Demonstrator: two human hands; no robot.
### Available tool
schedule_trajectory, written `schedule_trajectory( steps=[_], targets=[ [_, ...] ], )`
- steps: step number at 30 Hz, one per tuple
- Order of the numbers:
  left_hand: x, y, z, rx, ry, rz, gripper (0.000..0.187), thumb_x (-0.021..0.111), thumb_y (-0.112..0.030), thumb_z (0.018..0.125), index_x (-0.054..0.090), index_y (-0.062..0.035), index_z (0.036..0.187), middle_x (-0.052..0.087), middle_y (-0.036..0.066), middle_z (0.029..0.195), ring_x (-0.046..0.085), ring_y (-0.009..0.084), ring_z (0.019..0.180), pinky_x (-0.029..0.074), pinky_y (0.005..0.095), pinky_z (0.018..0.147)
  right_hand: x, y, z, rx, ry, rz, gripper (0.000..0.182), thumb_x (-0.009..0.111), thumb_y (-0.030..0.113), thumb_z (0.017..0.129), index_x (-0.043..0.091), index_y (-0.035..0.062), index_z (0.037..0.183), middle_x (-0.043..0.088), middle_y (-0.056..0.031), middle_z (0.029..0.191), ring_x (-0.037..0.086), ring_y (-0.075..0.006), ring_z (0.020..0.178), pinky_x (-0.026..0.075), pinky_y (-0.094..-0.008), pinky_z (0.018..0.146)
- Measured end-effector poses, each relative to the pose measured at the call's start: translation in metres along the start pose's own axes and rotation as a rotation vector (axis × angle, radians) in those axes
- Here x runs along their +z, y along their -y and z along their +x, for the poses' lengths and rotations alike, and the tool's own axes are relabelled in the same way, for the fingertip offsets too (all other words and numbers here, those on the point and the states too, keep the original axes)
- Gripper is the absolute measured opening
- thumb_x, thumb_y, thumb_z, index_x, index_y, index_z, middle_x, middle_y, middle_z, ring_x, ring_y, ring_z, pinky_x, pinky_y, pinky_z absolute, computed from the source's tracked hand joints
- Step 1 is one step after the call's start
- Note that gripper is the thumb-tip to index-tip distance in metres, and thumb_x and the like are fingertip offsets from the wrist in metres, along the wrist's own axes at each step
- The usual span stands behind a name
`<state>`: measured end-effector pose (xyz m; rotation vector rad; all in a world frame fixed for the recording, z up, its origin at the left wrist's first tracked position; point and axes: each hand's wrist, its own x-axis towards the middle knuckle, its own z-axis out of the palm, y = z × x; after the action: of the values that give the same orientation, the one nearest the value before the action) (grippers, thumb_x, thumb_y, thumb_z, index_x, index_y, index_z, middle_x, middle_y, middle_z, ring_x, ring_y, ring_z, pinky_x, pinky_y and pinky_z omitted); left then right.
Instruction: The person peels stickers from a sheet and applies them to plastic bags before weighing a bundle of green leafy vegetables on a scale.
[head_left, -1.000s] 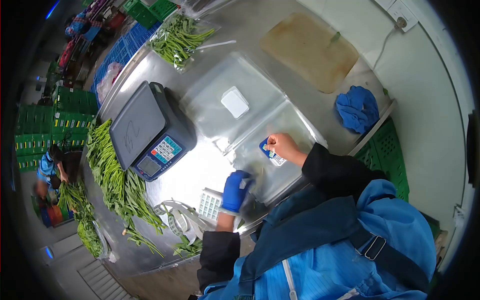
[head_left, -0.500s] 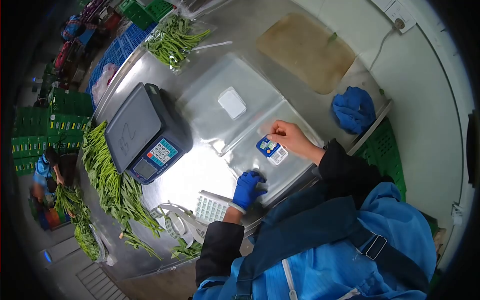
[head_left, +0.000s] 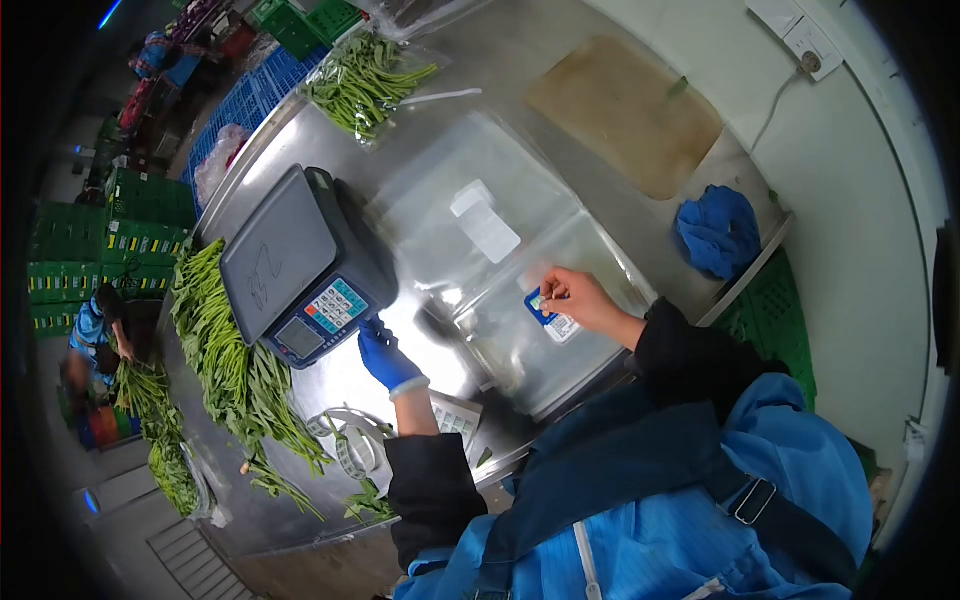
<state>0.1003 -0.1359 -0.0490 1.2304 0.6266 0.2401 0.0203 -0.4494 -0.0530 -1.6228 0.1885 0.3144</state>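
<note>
Clear plastic bags [head_left: 560,240] lie stacked on the metal table. A blue and white label [head_left: 563,328] is on the nearest bag, and my bare right hand [head_left: 575,298] is at its upper edge with thumb and fingers pinched; whether they grip anything is hidden. My left hand [head_left: 385,358], in a blue glove, is off the bags beside the lower corner of the scale [head_left: 275,250]. Its fingers are bunched near the scale's keypad, and what they hold, if anything, is too small to tell. A white label strip [head_left: 486,222] shows at the bags' upper left.
Leafy green stalks [head_left: 235,360] lie left of the scale. Bagged greens [head_left: 365,80], a brown board [head_left: 625,115] and a blue cloth [head_left: 718,230] are farther out. A white gridded tray [head_left: 455,418] and a tape roll [head_left: 355,450] sit near. A co-worker [head_left: 95,335] handles greens at far left.
My left hand has moved from the bags up and left to the scale. The gridded tray is shifted right, the white label area looks longer, and my right hand stays at the label.
</note>
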Motion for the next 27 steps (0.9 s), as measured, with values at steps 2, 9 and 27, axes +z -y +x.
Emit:
schedule_trajectory(
  steps=[2,9,27],
  targets=[
    [-0.007,0.010,-0.018,0.128,0.309,0.366,0.019,0.055,-0.018,0.090,0.066,-0.0052,0.100,0.061,0.001,0.094,0.053,0.0129,0.078,0.042,0.0262,0.072,0.008,-0.024,0.015,-0.030,-0.039,-0.077,0.017,0.068,0.002,0.081,0.055,0.0038,0.093,0.062,-0.0058,0.079,0.061,-0.0153,0.069,0.047,-0.0300,0.063],
    [-0.010,0.065,-0.108,0.614,1.254,0.928,0.025,0.080,-0.008,0.068,0.069,-0.0064,0.090,0.065,0.011,0.088,0.061,0.0294,0.080,0.049,0.0364,0.073,0.010,-0.022,0.027,-0.368,-0.254,-0.795,0.025,0.070,0.014,0.080,0.049,0.0078,0.091,0.060,-0.0110,0.072,0.060,-0.0338,0.070,0.045,-0.0437,0.063],
    [-0.065,-0.016,0.034,0.131,0.533,0.631,0.030,0.058,-0.026,0.093,0.066,-0.0029,0.111,0.068,0.007,0.105,0.061,0.0145,0.085,0.046,0.0270,0.076,-0.030,0.059,-0.037,-0.668,-0.301,-0.625,0.025,0.067,0.003,0.078,0.057,0.0049,0.101,0.061,-0.0109,0.093,0.060,-0.0311,0.084,0.049,-0.0395,0.074]
  ],
)
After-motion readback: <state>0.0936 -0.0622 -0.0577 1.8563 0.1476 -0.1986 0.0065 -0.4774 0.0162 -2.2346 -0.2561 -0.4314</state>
